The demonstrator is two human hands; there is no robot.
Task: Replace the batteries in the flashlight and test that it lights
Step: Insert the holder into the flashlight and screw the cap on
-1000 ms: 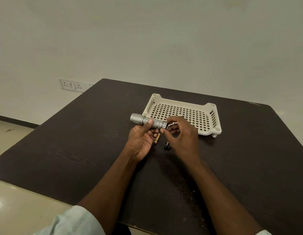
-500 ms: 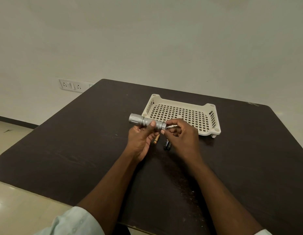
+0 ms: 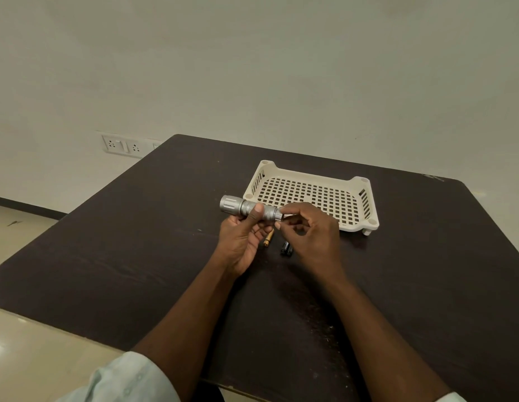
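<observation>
While the dark surface [image 3: 136,256] carries a cream basket [image 3: 365,204], the left hand [image 3: 240,242] grasps the silver flashlight [image 3: 249,208] above it — the right hand [image 3: 310,233] pinches its tail end, seemingly a cap. Beneath lie batteries [image 3: 286,247] — one gold [image 3: 268,238].

No text, brand, number or sign can be read anywhere. The black batteries [image 3: 286,247] on the table [image 3: 136,242], just below the middle of the frame, carry a pale mark on their sides, but it is too small and blurred to make out. The gold battery [image 3: 268,238] beside them shows no legible print. The silver flashlight [image 3: 246,208] shows only ribbing, no lettering. The socket plate [image 3: 123,144] on the wall at the left bears no readable marking.
</observation>
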